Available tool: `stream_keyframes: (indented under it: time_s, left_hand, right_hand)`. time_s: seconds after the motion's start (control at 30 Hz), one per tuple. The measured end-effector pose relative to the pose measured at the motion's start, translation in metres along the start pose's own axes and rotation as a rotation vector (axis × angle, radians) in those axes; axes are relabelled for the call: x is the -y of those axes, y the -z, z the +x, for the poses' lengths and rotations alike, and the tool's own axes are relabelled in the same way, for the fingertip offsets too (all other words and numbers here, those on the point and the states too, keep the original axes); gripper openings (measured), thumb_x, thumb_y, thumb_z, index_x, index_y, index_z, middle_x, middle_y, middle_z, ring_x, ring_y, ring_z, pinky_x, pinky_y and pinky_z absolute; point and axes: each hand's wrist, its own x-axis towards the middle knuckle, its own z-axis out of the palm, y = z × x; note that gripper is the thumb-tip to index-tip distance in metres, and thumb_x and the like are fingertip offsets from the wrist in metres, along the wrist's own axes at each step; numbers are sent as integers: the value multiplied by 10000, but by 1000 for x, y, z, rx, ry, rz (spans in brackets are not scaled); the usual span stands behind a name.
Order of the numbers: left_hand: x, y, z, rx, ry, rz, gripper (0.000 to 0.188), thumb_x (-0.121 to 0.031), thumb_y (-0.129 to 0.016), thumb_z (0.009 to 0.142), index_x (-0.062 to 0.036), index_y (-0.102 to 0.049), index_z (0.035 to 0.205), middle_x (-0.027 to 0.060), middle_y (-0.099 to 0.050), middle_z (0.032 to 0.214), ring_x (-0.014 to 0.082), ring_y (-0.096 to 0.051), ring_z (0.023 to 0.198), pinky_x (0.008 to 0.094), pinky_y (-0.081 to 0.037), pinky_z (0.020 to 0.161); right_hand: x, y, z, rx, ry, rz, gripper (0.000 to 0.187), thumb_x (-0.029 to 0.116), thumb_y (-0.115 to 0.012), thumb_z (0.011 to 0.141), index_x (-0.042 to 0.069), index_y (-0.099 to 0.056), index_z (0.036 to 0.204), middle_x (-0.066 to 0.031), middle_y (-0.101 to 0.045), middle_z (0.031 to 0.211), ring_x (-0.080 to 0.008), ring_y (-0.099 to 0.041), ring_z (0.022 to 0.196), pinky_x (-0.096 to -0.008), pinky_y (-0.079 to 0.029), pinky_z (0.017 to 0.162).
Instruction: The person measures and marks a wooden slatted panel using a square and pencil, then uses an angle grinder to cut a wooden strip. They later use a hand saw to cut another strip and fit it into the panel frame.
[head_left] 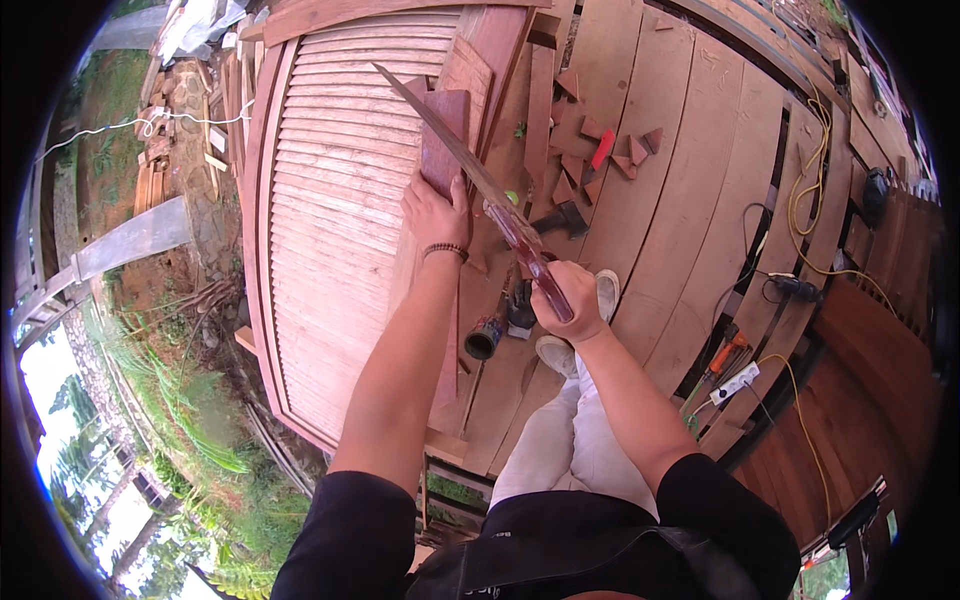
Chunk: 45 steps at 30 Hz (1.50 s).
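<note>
My right hand point(569, 298) is closed around the dark red handle of a handsaw point(480, 180). Its long blade slants up and to the left, crossing over a reddish-brown wooden board point(446, 120). Whether the teeth touch the wood, I cannot tell. At the board's near end, my left hand point(436, 212) grips it with the fingers on its left side and the thumb on its right. Beneath lies a large slatted wooden panel point(345, 180) with a raised frame, and the left hand is over its right side.
Triangular wood offcuts point(625, 165) and a red object point(603, 149) lie on the plank deck point(690, 200). A dark hammer head point(563, 220) and a round can point(483, 338) are near my feet. At right are a white power strip point(735, 383), an orange-handled tool point(730, 350) and yellow cords point(818, 190).
</note>
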Motion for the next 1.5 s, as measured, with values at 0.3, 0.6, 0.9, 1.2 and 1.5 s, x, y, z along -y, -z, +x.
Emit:
stream_keyframes:
  time_s: [0.3,0.6,0.9,1.2,1.5]
  left_hand:
    - [-31,7,3,87,36,110,825,-548,-521,916,-17,-288,1503,163,-483,1329,337,-456,1226,441,-381,1000]
    - [-20,12,2,94,2,70,794,-526,-489,941,-61,-247,1538,174,-437,1387,344,-430,1253,457,-332,1047]
    - [-17,14,4,100,11,96,777,-492,-482,951,-52,-232,1541,178,-444,1363,356,-428,1234,451,-332,1032]
    - [-23,10,2,135,4,84,802,-509,-496,942,-47,-228,1541,179,-454,1337,360,-444,1208,461,-353,1010]
    - [-32,4,1,132,-45,111,815,-500,-519,931,-40,-230,1538,183,-452,1336,357,-449,1203,458,-344,1026]
  right_hand:
    - [1,11,-2,44,-30,8,126,25,-639,651,43,-546,734,-128,-564,674,-352,-560,614,-405,-458,573]
    - [17,21,-11,36,-31,-6,102,36,-631,650,32,-546,706,-125,-522,619,-337,-545,549,-415,-445,519]
    - [32,33,-39,10,3,-43,113,52,-640,674,22,-590,770,-128,-555,651,-341,-548,569,-396,-453,533]
    - [11,-5,12,-9,-14,-37,148,58,-658,633,28,-585,758,-132,-531,640,-346,-533,566,-414,-448,534]
    - [-5,-31,75,23,-60,-27,145,47,-658,663,42,-542,750,-127,-546,662,-365,-541,597,-419,-449,548]
